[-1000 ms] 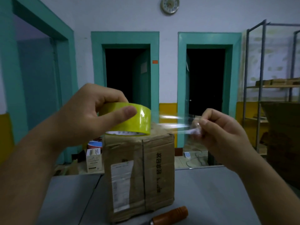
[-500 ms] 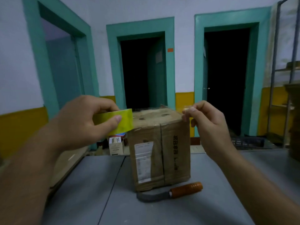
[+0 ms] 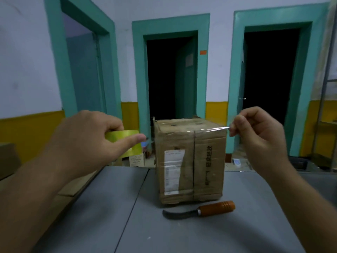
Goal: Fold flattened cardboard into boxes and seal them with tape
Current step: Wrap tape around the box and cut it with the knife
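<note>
The box (image 3: 189,161) stood on the worktop (image 3: 109,225); at nine o'clock the left hand (image 3: 85,143) had its grip round the tape roll (image 3: 124,136), at three the right hand (image 3: 259,137) pinched the strip (image 3: 218,128). Taut, centred lowering would seal best.

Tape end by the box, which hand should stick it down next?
Right, probably. The right hand pinches the tape end beside the box, at its top right corner; the left hand grips the roll on the other side.
</note>
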Demonstrator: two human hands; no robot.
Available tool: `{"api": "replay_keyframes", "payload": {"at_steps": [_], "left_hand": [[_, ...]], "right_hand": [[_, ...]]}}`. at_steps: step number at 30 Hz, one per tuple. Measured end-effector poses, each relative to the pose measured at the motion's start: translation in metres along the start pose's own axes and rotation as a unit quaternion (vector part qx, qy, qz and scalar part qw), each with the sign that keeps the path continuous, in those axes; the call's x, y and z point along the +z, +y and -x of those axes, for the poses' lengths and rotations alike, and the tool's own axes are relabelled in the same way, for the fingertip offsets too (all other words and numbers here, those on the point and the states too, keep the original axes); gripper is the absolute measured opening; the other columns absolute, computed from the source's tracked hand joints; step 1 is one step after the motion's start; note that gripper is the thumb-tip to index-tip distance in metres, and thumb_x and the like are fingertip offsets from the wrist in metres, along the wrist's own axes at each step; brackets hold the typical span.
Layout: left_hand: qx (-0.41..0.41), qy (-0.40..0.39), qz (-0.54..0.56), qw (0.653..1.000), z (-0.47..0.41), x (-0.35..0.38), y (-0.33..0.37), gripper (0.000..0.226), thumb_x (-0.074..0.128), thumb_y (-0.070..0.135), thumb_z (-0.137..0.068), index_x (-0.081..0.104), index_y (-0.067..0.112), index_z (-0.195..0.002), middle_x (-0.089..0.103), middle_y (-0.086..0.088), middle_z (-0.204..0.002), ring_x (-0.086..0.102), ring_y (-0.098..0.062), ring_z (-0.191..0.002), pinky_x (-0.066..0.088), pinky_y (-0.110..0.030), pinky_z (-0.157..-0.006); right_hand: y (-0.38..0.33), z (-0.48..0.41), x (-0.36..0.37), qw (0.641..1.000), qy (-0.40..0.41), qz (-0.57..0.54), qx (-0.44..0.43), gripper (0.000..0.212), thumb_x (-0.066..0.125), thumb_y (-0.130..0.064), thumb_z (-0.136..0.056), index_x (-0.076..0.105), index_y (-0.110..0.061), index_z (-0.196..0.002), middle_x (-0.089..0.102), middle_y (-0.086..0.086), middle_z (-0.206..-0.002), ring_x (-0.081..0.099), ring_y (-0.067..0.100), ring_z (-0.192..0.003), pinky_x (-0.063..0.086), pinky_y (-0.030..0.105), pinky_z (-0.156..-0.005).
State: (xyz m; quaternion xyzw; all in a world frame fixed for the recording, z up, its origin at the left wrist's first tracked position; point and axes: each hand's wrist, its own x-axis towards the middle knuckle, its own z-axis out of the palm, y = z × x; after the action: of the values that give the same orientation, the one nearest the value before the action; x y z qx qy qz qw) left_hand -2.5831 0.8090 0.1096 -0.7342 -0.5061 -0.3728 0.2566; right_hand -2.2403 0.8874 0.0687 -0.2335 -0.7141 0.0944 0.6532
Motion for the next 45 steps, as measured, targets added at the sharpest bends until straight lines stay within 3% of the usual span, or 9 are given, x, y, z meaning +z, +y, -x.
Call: {"api": "replay_keyframes", "payload": {"at_steps": [8,14,17,25,34,38,45], "left_hand": [[-0.011,0.001,0.038,0.999,0.002,0.022,-0.003,0.049,0.049,0.082,-0.081,0.064,0.037,-0.068,0.060,0.017,-0.058,0.054,-0.002,-0.052,0.035,-0.022,-0.050],[-0.004,0.031,-0.019,0.999,-0.003,0.035,0.004,0.049,0.050,0.081,-0.084,0.060,0.037,-0.066,0.053,0.017,-0.053,0.048,0.000,-0.050,0.030,-0.021,-0.050],[0.006,0.048,-0.032,0.998,-0.007,0.039,0.003,0.047,0.052,0.078,-0.085,0.063,0.036,-0.069,0.053,0.015,-0.052,0.047,-0.003,-0.049,0.029,-0.021,-0.050],[0.032,0.064,-0.055,0.996,-0.011,0.049,0.001,0.052,0.049,0.077,-0.088,0.070,0.032,-0.073,0.056,0.013,-0.053,0.051,-0.013,-0.047,0.031,-0.021,-0.048],[0.030,0.067,-0.063,0.995,-0.012,0.055,0.001,0.055,0.048,0.079,-0.087,0.072,0.031,-0.075,0.057,0.010,-0.054,0.053,-0.018,-0.048,0.036,-0.024,-0.049],[0.034,0.061,-0.061,0.996,-0.012,0.055,-0.001,0.058,0.044,0.081,-0.088,0.073,0.031,-0.076,0.057,0.012,-0.054,0.052,-0.014,-0.047,0.036,-0.022,-0.048],[0.040,0.063,-0.067,0.995,-0.012,0.056,-0.002,0.054,0.047,0.077,-0.088,0.071,0.031,-0.075,0.055,0.012,-0.052,0.049,-0.013,-0.045,0.024,-0.018,-0.049]], "right_hand": [[0.031,0.006,0.003,0.997,0.013,0.029,0.065,0.010,0.055,-0.010,-0.102,0.064,-0.009,-0.099,0.069,-0.001,-0.090,0.067,0.020,-0.084,0.059,0.035,-0.078],[0.042,0.010,0.001,0.995,0.034,0.000,0.097,0.009,0.053,-0.009,-0.104,0.062,-0.007,-0.102,0.071,0.002,-0.092,0.072,0.017,-0.094,0.062,0.034,-0.087],[0.043,0.009,0.004,0.993,0.049,-0.023,0.104,0.009,0.052,-0.008,-0.104,0.060,-0.005,-0.103,0.071,0.002,-0.093,0.073,0.018,-0.099,0.063,0.032,-0.085],[0.047,0.012,0.011,0.990,0.097,0.026,0.096,0.007,0.054,-0.012,-0.105,0.060,-0.011,-0.102,0.068,0.002,-0.089,0.070,0.013,-0.086,0.061,0.028,-0.070],[0.055,0.013,0.013,0.987,0.118,0.045,0.100,0.008,0.055,-0.015,-0.105,0.062,-0.011,-0.102,0.070,-0.001,-0.086,0.071,0.014,-0.084,0.062,0.032,-0.074],[0.057,0.013,0.013,0.987,0.119,0.044,0.099,0.009,0.057,-0.015,-0.105,0.063,-0.009,-0.102,0.071,0.000,-0.086,0.071,0.015,-0.084,0.062,0.033,-0.074],[0.059,0.014,0.018,0.986,0.122,0.041,0.104,0.009,0.057,-0.015,-0.104,0.063,-0.008,-0.103,0.070,0.002,-0.087,0.071,0.017,-0.084,0.062,0.036,-0.076]]}}
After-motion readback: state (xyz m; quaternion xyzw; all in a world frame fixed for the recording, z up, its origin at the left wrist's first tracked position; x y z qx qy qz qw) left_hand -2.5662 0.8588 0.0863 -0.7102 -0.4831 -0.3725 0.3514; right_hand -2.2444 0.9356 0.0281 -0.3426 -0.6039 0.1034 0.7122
